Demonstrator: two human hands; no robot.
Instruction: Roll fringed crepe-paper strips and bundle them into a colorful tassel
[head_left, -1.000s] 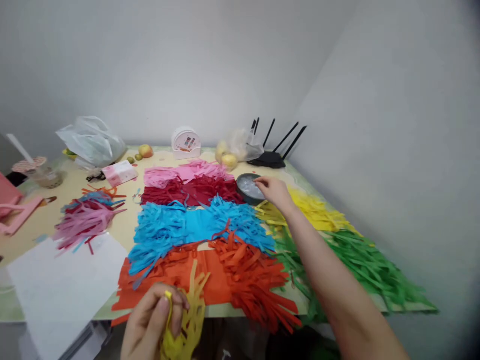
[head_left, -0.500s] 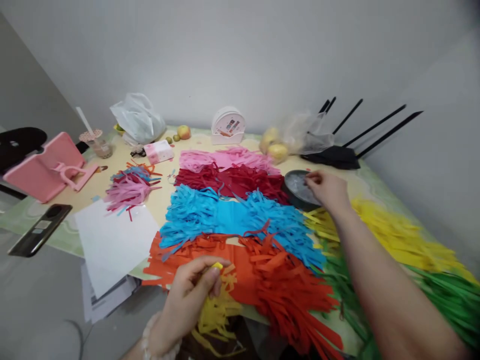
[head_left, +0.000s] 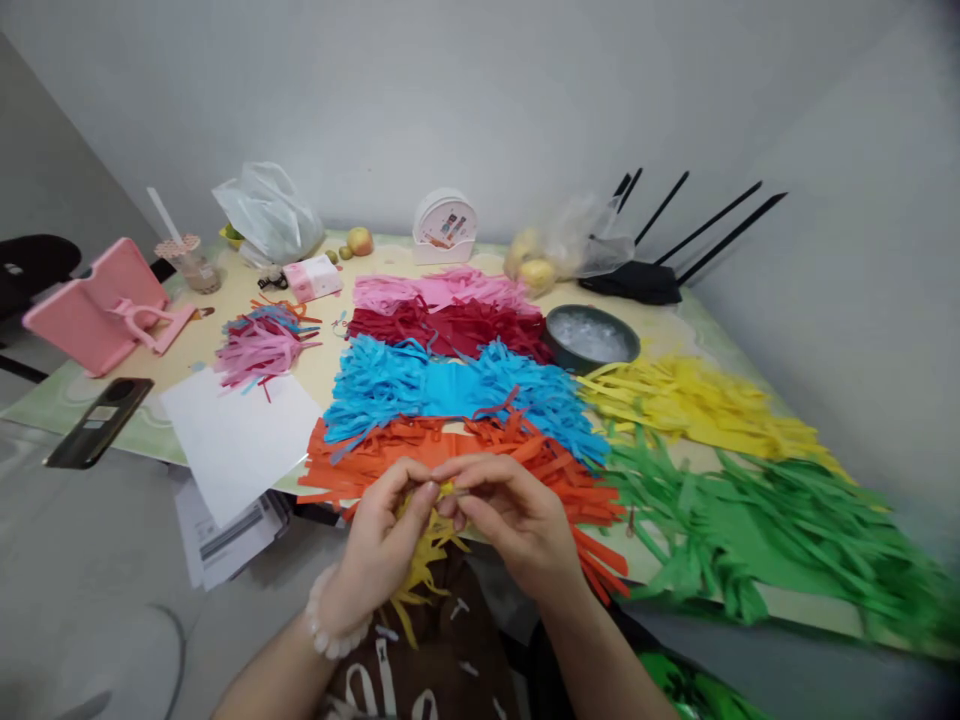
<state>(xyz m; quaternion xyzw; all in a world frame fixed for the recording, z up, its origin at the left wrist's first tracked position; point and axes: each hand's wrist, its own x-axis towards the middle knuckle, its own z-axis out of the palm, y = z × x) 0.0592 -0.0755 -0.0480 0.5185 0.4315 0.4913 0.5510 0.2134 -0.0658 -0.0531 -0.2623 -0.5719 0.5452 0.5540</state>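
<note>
The right hand (head_left: 517, 520) had just left the dark bowl (head_left: 556, 350) towards the table's (head_left: 386, 258) far right corner and met the left hand (head_left: 390, 525), so both hands now seemed engaged on one yellow fringed tassel (head_left: 424, 570). The left thumb and fingers were pinched on its top; the right fingertips were bunched there too, though whether they clamped the tassel or some small thing I could not tell. The tassel hung just off the table's near edge, over brown cloth (head_left: 457, 670) with white print, beside the orange fringed sheets (head_left: 360, 462). It looked slim and limp, its top mostly hidden by fingers, its narrow strips splaying unevenly downwards
</note>
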